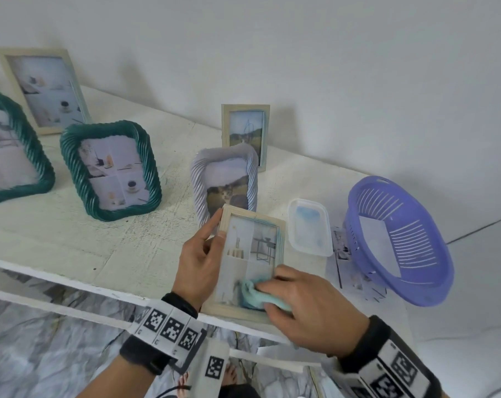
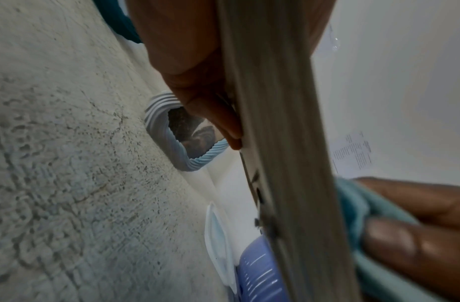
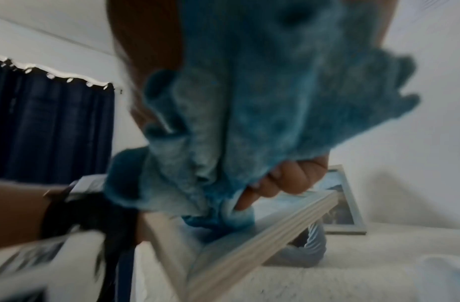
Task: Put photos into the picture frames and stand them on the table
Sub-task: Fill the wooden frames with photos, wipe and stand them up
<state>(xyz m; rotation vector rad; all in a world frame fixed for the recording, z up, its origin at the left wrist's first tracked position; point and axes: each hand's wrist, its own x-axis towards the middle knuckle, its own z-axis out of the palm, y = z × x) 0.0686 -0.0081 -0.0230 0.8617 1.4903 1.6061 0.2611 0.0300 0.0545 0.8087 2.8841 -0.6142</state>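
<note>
Both hands meet on a pale wooden picture frame (image 1: 253, 262) held tilted over the near edge of the worktop (image 1: 100, 239), a four-panel photo showing behind its glass. The left hand (image 1: 199, 261) clamps the frame's left rail, thumb on the front and index finger reaching up to the top corner. The right hand (image 1: 306, 310) has its fingers curled round a bunched turquoise cloth (image 1: 255, 294) and presses it against the lower part of the glass. In the right wrist view the cloth (image 3: 249, 112) hangs bunched from the fingers (image 3: 288, 179) and touches the glass just inside the frame's lower rail.

Just behind the frame stands a light ribbed frame (image 1: 225, 182) with a cat photo, and behind that a small wooden frame (image 1: 245, 133) against the wall. Further left stand a green ribbed frame (image 1: 111, 170), another green one (image 1: 11, 150) cut by the picture's edge, and a tall wooden frame (image 1: 44, 89). Right of the held frame lies a clear plastic tub (image 1: 311, 226), then loose prints (image 1: 344, 248) and a purple basket (image 1: 398, 245) with a white sheet inside.
</note>
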